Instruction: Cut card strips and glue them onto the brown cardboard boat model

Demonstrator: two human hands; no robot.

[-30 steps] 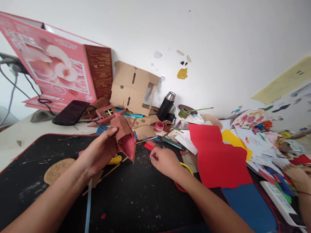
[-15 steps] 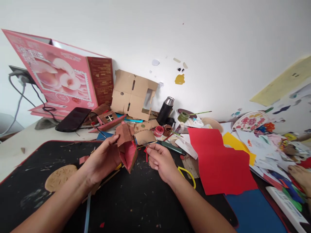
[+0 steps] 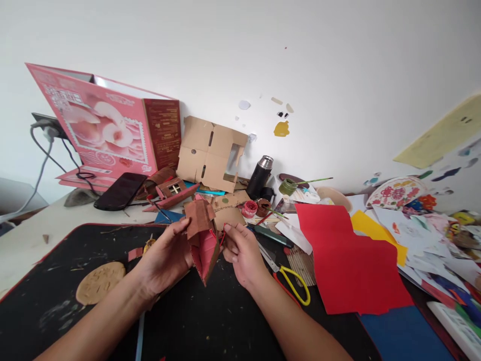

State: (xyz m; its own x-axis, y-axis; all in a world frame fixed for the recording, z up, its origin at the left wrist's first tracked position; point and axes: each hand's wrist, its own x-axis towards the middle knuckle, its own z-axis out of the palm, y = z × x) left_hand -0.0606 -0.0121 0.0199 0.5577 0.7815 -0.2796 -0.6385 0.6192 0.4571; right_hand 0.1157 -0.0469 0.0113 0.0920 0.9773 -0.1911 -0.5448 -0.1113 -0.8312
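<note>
My left hand (image 3: pixel 162 260) is closed round a small cardboard boat (image 3: pixel 206 253), brown outside and pink inside. The boat has a folded brown cover over its far end and its pointed end tips down toward me. Close to the boat's right side, my right hand (image 3: pixel 243 254) pinches a thin red strip (image 3: pixel 222 240); whether the strip touches the hull I cannot tell. Behind them lies another cardboard boat (image 3: pixel 169 199) with a windowed cabin. Scissors (image 3: pixel 295 283) with yellow and red handles rest right of my right wrist, partly hidden by the forearm.
A black mat (image 3: pixel 203 326) covers the desk's front. Beyond it are a phone (image 3: pixel 120 191), a pink box (image 3: pixel 105 125), cut cardboard (image 3: pixel 210 150), a thermos (image 3: pixel 260 178), a red paint jar (image 3: pixel 249 209) and a green one (image 3: pixel 287 186). Red paper (image 3: pixel 349 260) lies right, a clay disc (image 3: pixel 100 282) left.
My right hand has brought the red strip left, up beside the boat. The whole view has shifted, and more of the scissors shows.
</note>
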